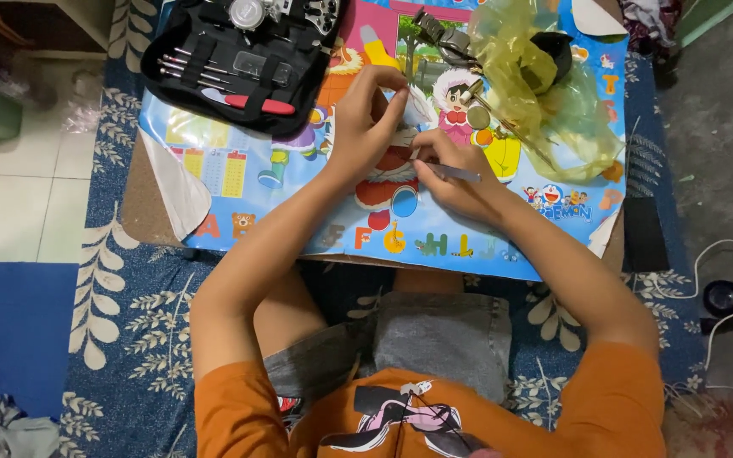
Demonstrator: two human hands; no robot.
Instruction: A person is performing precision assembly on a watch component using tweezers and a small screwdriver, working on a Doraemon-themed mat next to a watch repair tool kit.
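My left hand point(366, 114) is curled over a small object that its fingers hide, above the colourful cartoon poster point(239, 170) covering a low board. My right hand point(451, 170) pinches a thin grey tool point(458, 174) like a pen, its tip pointing left toward my left hand's fingers. The two hands nearly touch over the middle of the poster. A small round metal piece point(478, 117) lies just right of them.
An open black tool case point(243, 59) with small screwdrivers sits at the poster's far left. A crumpled yellow plastic bag point(545, 93) and metal pliers point(439, 34) lie at the far right. A blue patterned rug point(137, 314) lies underneath. A white cable point(723, 254) and a black round object point(725, 298) lie on the right.
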